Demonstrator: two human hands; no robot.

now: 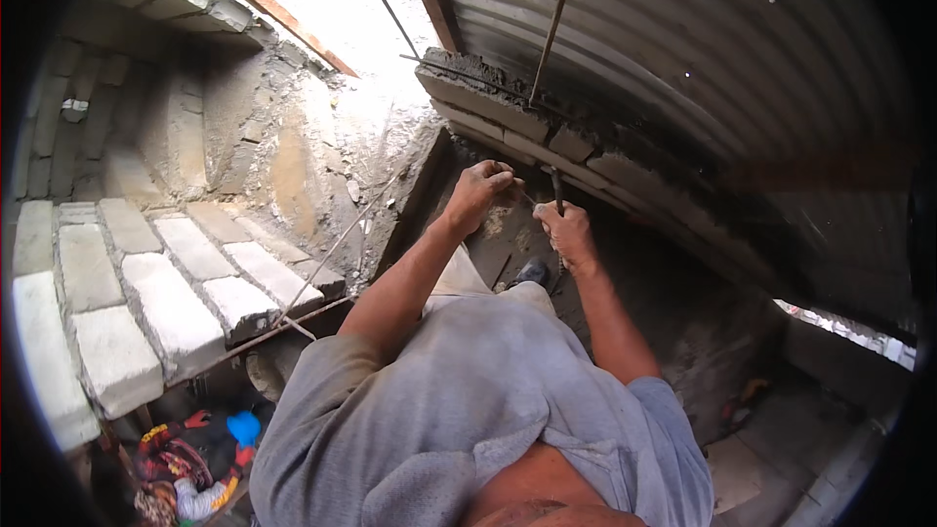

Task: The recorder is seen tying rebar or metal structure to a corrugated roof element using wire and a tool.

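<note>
My left hand [480,197] is closed in front of my chest, its fingers curled in a pinch. From it a thin pale strand [528,198], like wire or string, runs toward my right hand [568,236]. That right hand grips a dark, slim bar-like tool [557,191], which stands up above the fist. The tool's exact kind does not show. Both hands are close together, just on my side of a low block wall [508,127]. What lies inside the left fingers is hidden.
Corrugated metal sheeting [664,29] rises beyond the wall, with an upright rod [548,49] on its top. Block masonry [127,283] stands at left, crossed by thin bars [322,263]. Lower left, another person [190,473] wears red gloves near a blue object [243,427]. My shoe [532,271] shows below.
</note>
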